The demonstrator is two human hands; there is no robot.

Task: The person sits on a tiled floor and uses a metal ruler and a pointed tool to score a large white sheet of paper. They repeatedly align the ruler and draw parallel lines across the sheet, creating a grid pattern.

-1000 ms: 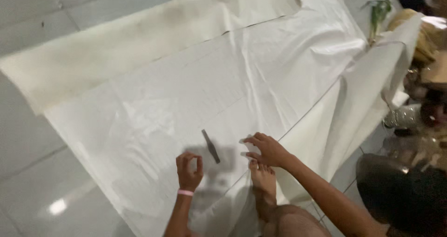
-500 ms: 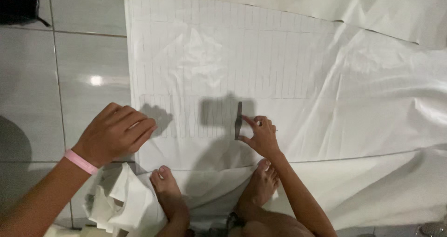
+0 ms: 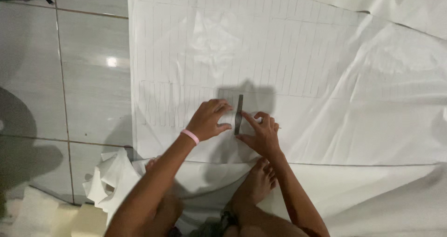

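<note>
The left hand [image 3: 208,120], which was resting apart on the near left edge of the sheet half a second ago, is now lying just left of the one dark ruler [image 3: 239,114], fingers curled against its edge. The right hand [image 3: 261,134] is still pressing fingertips on the ruler's right side, so both hands are sitting close together, pinning it flat on the one white ruled sheet [image 3: 302,55] that is covering the tiled floor [image 3: 88,78]. Two bare feet [image 3: 256,183] are resting on the sheet's near edge.
</note>
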